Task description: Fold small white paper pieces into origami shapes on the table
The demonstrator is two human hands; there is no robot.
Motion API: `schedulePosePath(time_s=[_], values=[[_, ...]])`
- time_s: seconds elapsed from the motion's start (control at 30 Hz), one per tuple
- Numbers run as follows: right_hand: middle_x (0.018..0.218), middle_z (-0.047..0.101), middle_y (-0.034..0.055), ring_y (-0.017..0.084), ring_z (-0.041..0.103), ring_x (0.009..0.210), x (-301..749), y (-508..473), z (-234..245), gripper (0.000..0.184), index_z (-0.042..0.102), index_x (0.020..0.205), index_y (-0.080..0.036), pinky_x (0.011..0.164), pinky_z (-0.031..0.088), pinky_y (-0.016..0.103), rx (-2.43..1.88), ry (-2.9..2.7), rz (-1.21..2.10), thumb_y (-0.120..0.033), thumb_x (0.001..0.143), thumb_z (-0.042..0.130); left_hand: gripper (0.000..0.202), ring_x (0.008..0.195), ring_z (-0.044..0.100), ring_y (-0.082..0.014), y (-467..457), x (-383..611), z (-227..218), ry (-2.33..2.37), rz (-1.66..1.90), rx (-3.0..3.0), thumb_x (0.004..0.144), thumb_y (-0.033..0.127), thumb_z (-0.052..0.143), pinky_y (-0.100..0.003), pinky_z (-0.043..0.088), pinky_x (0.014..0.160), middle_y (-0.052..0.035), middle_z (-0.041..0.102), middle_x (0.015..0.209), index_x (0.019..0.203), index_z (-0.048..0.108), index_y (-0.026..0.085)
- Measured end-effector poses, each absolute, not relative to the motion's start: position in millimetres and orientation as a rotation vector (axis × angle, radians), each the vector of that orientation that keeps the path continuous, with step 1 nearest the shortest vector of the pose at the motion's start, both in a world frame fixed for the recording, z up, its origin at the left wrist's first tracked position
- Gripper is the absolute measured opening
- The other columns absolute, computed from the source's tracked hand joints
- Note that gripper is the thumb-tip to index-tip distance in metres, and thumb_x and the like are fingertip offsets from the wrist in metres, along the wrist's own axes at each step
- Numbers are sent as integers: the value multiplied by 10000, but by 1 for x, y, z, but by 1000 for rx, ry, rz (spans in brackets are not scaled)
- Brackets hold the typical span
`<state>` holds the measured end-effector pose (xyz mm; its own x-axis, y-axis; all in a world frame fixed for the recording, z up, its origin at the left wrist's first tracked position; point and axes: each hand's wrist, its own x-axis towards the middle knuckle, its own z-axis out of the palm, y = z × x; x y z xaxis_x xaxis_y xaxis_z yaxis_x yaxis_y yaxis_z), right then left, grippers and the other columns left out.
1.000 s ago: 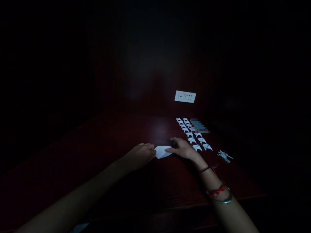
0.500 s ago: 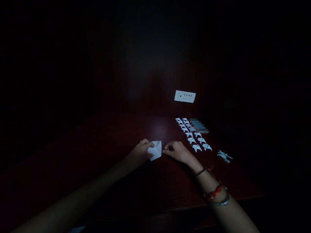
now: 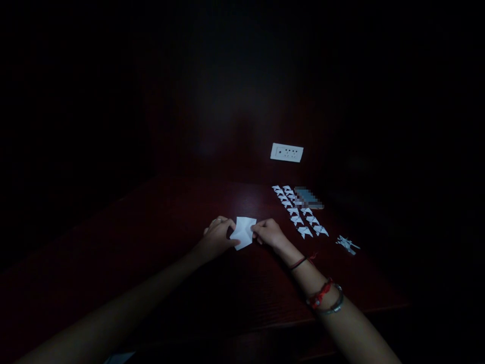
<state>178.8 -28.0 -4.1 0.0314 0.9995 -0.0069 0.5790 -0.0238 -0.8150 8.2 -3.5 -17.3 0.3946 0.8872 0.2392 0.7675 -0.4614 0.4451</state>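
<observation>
Nearest, a pale scrap [image 3: 119, 358] cut off by the frame, too dark to name. In from the surface's [image 3: 261, 293] near edge, here's the creased white paper [image 3: 243, 233]: left hand [image 3: 216, 239] gripping one side, right hand [image 3: 271, 234] pinching the other, some fingers hidden. Looks like mid-fold; this calls for steady edges and a lined-up crease. White strips [image 3: 347, 245] near the right edge; folded pieces [image 3: 304, 232] in two rows towards the far edge, a pixelated rectangle [image 3: 309, 196] beside them, unreadable.

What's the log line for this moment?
left hand: holds creased white paper | right hand: pinches same paper | folded white pieces: two rows, right | white strips: small pile
</observation>
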Motion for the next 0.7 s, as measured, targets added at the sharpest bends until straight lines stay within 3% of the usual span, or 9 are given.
schedulePosePath(time_s=[0.27, 0.47, 0.7], values=[[321, 400, -55, 40, 353, 297, 177, -26, -11, 197, 540, 512, -131, 359, 268, 151, -1606, -1690, 919, -196, 658, 426, 228, 921, 417, -210, -2, 8, -18, 1302, 660, 2477, 600, 317, 596, -332, 339, 771, -26, 448, 939, 796, 556, 206], [361, 438, -55, 40, 375, 344, 180, -30, -8, 185, 610, 572, -138, 397, 283, 150, -1551, -1876, 843, -215, 664, 468, 169, 879, 439, -192, -1, 7, -20, 1233, 711, 2528, 608, 296, 597, -313, 342, 760, -13, 468, 894, 753, 576, 213], [728, 631, 14, 117, 542, 668, 180, -35, 0, 200, 671, 760, -200, 603, 371, 185, -1364, -2179, 416, -127, 652, 519, 89, 769, 475, -165, -7, 9, -14, 1128, 686, 2576, 654, 274, 544, -277, 356, 691, -2, 493, 789, 699, 560, 199]])
